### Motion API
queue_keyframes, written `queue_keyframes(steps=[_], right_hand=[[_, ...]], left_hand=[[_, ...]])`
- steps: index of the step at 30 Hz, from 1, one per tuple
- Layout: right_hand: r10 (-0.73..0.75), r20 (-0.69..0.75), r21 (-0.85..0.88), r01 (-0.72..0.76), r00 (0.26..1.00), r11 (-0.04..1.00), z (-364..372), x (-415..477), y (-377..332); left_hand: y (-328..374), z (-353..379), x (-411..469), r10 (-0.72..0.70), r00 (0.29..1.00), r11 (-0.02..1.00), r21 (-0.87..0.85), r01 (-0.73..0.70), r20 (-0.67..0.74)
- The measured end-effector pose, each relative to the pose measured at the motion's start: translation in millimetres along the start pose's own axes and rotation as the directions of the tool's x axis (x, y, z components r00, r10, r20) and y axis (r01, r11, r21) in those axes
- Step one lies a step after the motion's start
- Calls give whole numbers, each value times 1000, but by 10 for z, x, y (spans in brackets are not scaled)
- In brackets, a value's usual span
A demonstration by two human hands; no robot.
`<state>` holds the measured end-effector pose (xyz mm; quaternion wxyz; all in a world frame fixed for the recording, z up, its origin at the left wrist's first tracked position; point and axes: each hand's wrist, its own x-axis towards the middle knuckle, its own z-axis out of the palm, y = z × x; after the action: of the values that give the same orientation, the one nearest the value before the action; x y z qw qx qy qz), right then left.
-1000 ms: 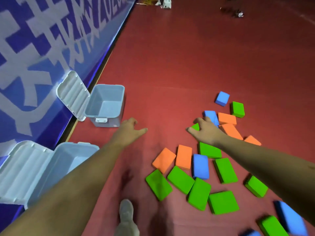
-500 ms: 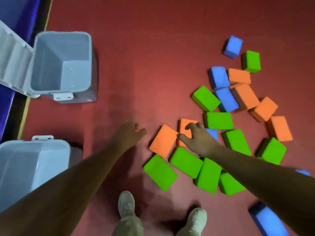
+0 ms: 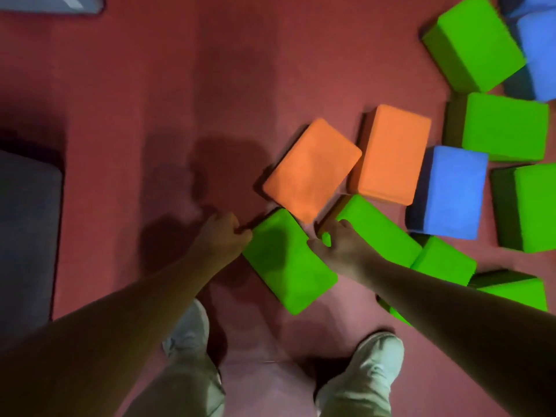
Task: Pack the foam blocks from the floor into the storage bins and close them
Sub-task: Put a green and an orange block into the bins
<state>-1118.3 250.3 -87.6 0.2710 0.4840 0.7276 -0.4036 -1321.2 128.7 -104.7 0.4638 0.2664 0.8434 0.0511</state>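
A dark red floor fills the view, strewn on the right with foam blocks in green, orange and blue. A person bends over it, pale shoes planted at the bottom. The near green block lies flat just ahead of the feet, one corner touching an orange block. The left grip, a bare hand, has its fingers curled at that block's far left corner and appears to hold it there. The right grip has its thumb against the block's right edge, while its fingers curl down into the gap beside a second green block; I cannot tell which of the two it actually clasps.

This looks like the pick-up step, early in the job: many blocks lie loose, including a second orange block and a blue block. A grey storage bin shows at the left edge, well apart from the pile, and a corner of another bin at the top left. No bin interior is visible.

The next move probably calls for squeezing the near green block between both grips, lifting it free of the orange neighbour and carrying it left to a bin.
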Motion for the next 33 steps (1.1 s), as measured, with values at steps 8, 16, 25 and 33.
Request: queue_keyframes(steps=[8,16,25,33], right_hand=[[55,132,42,-61,990,997,669,630,268],[-27,286,650,-173,958,740,580,536,83],[270,-18,652,-193,963,733,76,889,-147],[469,87,764,-361,879,534,449,1546,-6]], left_hand=[[-421,812,557,-213,958,893,-358,271,193],[-570,820,347,-252,959,522,-816,248,131],[-616,-171,265,-224,886,650,-740,-174,-405],[-542,-283,551,31,847,747,-550,-373,-531]])
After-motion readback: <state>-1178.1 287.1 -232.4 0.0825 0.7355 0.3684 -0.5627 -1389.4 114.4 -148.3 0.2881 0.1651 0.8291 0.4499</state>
